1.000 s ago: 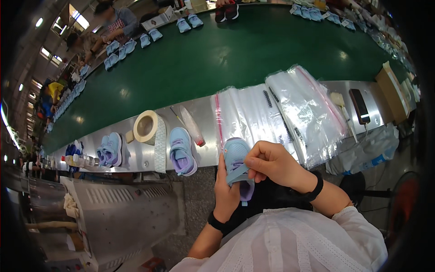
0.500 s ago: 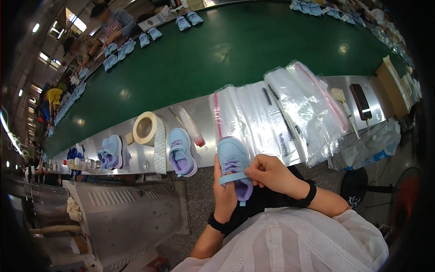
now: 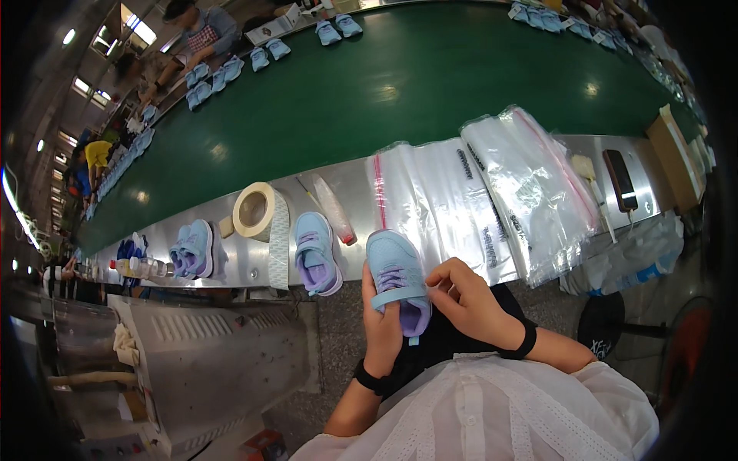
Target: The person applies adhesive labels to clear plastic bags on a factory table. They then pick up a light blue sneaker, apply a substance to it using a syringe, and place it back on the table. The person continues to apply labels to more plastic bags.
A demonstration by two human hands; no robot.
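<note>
A light blue sneaker (image 3: pixel 393 252) with purple laces and lining lies in my left hand (image 3: pixel 381 332), which is wrapped round its left side, toe pointing away from me. Its blue strap (image 3: pixel 400 296) runs across the top. Close against the sneaker's right side is my right hand (image 3: pixel 466 306), fingers curled and tips pressed together near the strap's end; whether anything is pinched there is too small to make out. To the left, a matching sneaker (image 3: pixel 315 250) rests on the metal ledge (image 3: pixel 357 184).
Clear plastic bags (image 3: pixel 453 200) are stacked ahead. Left stand a tape roll (image 3: pixel 254 211), another pair of sneakers (image 3: pixel 194 247) and bottles (image 3: pixel 150 266). A phone (image 3: pixel 619 180) and a carton (image 3: pixel 676 161) lie right. Beyond runs a green conveyor belt (image 3: pixel 323 100) with shoes; people work across it.
My right hand has slid off the strap to the sneaker's right side. The strap now lies flatter across the shoe. The whole view has shifted slightly.
</note>
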